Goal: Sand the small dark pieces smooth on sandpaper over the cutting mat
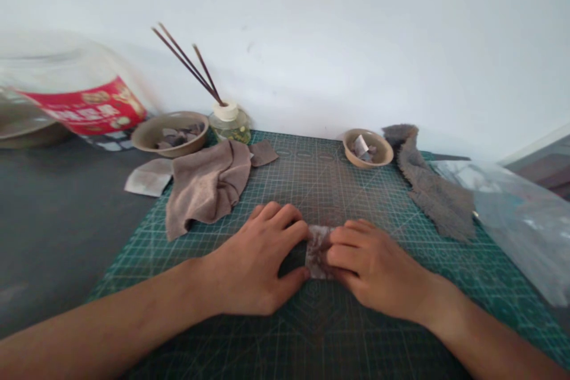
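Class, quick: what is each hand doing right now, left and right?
Left hand: partly closed, holding the left edge of a small folded mottled piece of material.
Right hand: partly closed, fingers pressing on the same piece.

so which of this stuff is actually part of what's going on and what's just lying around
In use: folded scrap, left hand, right hand, green cutting mat

Lying about: bowl of scraps, smaller bowl of scraps, brown towel, grey shaggy cloth, reed diffuser, red-labelled glass jar, clear plastic sheet
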The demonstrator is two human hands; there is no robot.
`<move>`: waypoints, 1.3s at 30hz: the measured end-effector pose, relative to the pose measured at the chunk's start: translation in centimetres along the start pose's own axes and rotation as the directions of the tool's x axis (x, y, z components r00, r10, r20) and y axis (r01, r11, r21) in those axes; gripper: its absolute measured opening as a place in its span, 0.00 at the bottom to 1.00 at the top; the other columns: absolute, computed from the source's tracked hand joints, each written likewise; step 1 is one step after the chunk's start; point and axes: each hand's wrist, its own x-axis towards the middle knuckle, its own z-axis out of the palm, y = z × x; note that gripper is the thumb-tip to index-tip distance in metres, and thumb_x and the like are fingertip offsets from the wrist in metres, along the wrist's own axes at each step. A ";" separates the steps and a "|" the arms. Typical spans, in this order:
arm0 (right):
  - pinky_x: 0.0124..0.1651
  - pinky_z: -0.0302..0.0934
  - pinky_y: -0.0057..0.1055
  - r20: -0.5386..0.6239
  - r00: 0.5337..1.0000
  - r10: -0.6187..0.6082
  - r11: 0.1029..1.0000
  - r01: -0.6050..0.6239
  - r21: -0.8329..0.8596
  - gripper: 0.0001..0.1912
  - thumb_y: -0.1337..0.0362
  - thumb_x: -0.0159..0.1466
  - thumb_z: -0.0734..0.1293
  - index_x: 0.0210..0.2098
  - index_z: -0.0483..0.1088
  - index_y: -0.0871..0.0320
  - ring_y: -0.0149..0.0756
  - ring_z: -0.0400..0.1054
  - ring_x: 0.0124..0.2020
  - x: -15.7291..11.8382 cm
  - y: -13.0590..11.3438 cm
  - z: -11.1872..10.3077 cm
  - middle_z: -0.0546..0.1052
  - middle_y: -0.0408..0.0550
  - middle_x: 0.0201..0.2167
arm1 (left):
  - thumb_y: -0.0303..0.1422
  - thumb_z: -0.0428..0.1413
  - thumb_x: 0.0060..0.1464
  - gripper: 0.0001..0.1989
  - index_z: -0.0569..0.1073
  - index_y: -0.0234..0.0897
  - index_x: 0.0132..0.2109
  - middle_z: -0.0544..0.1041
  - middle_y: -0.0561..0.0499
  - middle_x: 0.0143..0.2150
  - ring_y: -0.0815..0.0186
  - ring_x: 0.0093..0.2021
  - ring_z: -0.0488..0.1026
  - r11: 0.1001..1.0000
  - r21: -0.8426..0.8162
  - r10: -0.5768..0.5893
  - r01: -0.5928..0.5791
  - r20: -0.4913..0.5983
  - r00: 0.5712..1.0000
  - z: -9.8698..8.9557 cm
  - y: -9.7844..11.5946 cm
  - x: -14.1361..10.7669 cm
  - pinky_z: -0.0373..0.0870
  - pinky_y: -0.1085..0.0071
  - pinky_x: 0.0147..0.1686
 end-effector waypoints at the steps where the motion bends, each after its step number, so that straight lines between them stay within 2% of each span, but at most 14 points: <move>1: 0.46 0.56 0.37 -0.038 0.999 0.033 0.999 -0.034 -0.028 0.06 0.72 0.65 0.68 0.33 0.71 0.56 0.37 0.65 0.40 0.1 0.1 0.0 0.74 0.44 0.36 | 0.38 0.58 0.54 0.14 0.70 0.41 0.47 0.69 0.47 0.47 0.53 0.47 0.64 1.000 0.006 -0.004 0.004 -0.004 1.000 0.0 0.0 0.1 0.62 0.51 0.50; 4: 0.48 0.57 0.37 -0.053 0.994 0.095 0.994 -0.097 -0.041 0.07 0.71 0.66 0.67 0.31 0.71 0.58 0.37 0.65 0.39 0.2 0.5 -0.1 0.72 0.45 0.34 | 0.40 0.58 0.55 0.14 0.70 0.41 0.47 0.69 0.47 0.48 0.54 0.47 0.64 1.000 0.010 -0.017 0.017 -0.016 1.000 0.1 0.0 0.2 0.62 0.51 0.49; 7: 0.47 0.57 0.35 0.016 1.000 -0.002 0.999 0.002 0.042 0.08 0.72 0.64 0.68 0.29 0.69 0.57 0.34 0.64 0.36 0.1 0.3 -0.1 0.71 0.42 0.32 | 0.39 0.58 0.55 0.14 0.70 0.41 0.47 0.68 0.47 0.48 0.53 0.48 0.64 1.000 0.004 -0.016 0.016 -0.018 1.000 0.3 -0.1 0.2 0.61 0.50 0.50; 9: 0.47 0.57 0.35 -0.009 0.999 -0.036 0.999 0.036 0.037 0.08 0.73 0.64 0.68 0.30 0.70 0.57 0.35 0.63 0.37 0.1 0.2 0.1 0.71 0.43 0.33 | 0.39 0.58 0.54 0.14 0.70 0.41 0.47 0.68 0.47 0.48 0.53 0.48 0.64 1.000 0.008 -0.012 0.012 -0.004 1.000 0.2 -0.1 0.1 0.61 0.50 0.50; 12: 0.48 0.56 0.38 -0.084 0.995 0.053 0.997 -0.057 -0.043 0.07 0.71 0.66 0.67 0.31 0.70 0.58 0.38 0.63 0.39 0.3 0.4 0.0 0.72 0.45 0.34 | 0.41 0.59 0.55 0.15 0.71 0.41 0.47 0.68 0.47 0.48 0.53 0.47 0.64 1.000 0.012 -0.026 0.026 0.014 1.000 0.0 0.0 0.2 0.62 0.50 0.50; 14: 0.48 0.56 0.37 -0.056 0.995 0.077 0.996 -0.078 -0.030 0.08 0.71 0.66 0.67 0.29 0.69 0.58 0.37 0.63 0.38 0.2 0.5 -0.2 0.72 0.44 0.33 | 0.41 0.59 0.55 0.15 0.71 0.41 0.48 0.68 0.48 0.49 0.53 0.47 0.64 0.999 0.005 -0.037 0.037 0.013 0.999 -0.2 0.1 0.2 0.62 0.50 0.50; 17: 0.44 0.56 0.35 0.016 0.999 -0.032 0.998 0.031 0.049 0.09 0.72 0.65 0.68 0.29 0.68 0.57 0.35 0.62 0.36 0.0 0.3 -0.2 0.71 0.43 0.32 | 0.41 0.59 0.54 0.15 0.70 0.41 0.47 0.68 0.48 0.49 0.53 0.48 0.64 1.000 0.003 -0.028 0.028 0.006 1.000 -0.1 0.1 0.1 0.62 0.50 0.51; 19: 0.43 0.56 0.35 -0.013 0.997 -0.070 0.997 0.071 0.037 0.08 0.73 0.65 0.67 0.30 0.69 0.57 0.36 0.61 0.37 0.0 0.2 0.1 0.72 0.44 0.33 | 0.40 0.60 0.54 0.15 0.70 0.40 0.46 0.68 0.47 0.48 0.53 0.48 0.64 1.000 0.012 -0.018 0.018 0.004 1.000 0.0 0.1 0.1 0.62 0.50 0.51; 23: 0.48 0.55 0.38 -0.092 0.996 0.008 1.000 -0.009 -0.015 0.09 0.71 0.67 0.66 0.30 0.70 0.58 0.38 0.63 0.39 0.4 1.0 -0.1 0.73 0.46 0.35 | 0.41 0.59 0.55 0.15 0.70 0.41 0.47 0.68 0.48 0.48 0.53 0.48 0.64 1.000 0.019 -0.015 0.016 -0.010 1.000 0.3 -0.1 0.0 0.62 0.50 0.50; 29: 0.46 0.56 0.34 0.010 0.994 -0.106 0.985 0.104 0.141 0.09 0.72 0.66 0.68 0.29 0.69 0.58 0.34 0.64 0.36 0.4 0.6 -0.3 0.73 0.42 0.32 | 0.42 0.60 0.54 0.16 0.70 0.42 0.48 0.68 0.48 0.48 0.54 0.47 0.64 1.000 0.025 0.001 -0.001 -0.020 1.000 0.6 -0.3 -0.1 0.62 0.51 0.51; 32: 0.48 0.56 0.35 -0.042 0.999 -0.033 0.996 0.036 0.076 0.09 0.72 0.67 0.67 0.30 0.70 0.58 0.35 0.65 0.38 0.7 0.7 -0.5 0.74 0.44 0.34 | 0.42 0.60 0.54 0.17 0.70 0.42 0.48 0.68 0.48 0.48 0.54 0.47 0.64 0.999 0.035 -0.004 0.005 -0.023 1.000 0.7 -0.3 -0.1 0.62 0.51 0.50; 34: 0.48 0.56 0.35 0.020 1.000 0.003 0.996 -0.004 0.086 0.09 0.73 0.66 0.68 0.29 0.69 0.58 0.34 0.65 0.37 0.6 0.9 -0.8 0.74 0.43 0.33 | 0.42 0.60 0.55 0.17 0.70 0.43 0.49 0.68 0.48 0.48 0.54 0.47 0.64 1.000 0.030 -0.007 0.008 -0.029 1.000 0.7 -0.3 -0.1 0.62 0.51 0.50; 37: 0.49 0.56 0.33 0.140 0.988 -0.071 0.984 0.046 0.173 0.09 0.75 0.64 0.69 0.30 0.70 0.57 0.31 0.67 0.37 0.3 0.8 -0.9 0.74 0.40 0.32 | 0.43 0.59 0.55 0.16 0.70 0.42 0.48 0.68 0.48 0.48 0.54 0.48 0.64 1.000 0.025 0.001 -0.001 -0.024 1.000 0.6 -0.3 0.0 0.62 0.52 0.50; 39: 0.49 0.56 0.33 0.092 0.992 -0.090 0.985 0.075 0.154 0.08 0.74 0.65 0.69 0.31 0.71 0.56 0.32 0.67 0.39 0.3 0.9 -0.7 0.75 0.41 0.34 | 0.43 0.60 0.55 0.16 0.70 0.42 0.47 0.68 0.48 0.48 0.54 0.47 0.64 0.999 0.032 0.004 -0.003 -0.018 1.000 0.6 -0.3 0.0 0.62 0.51 0.50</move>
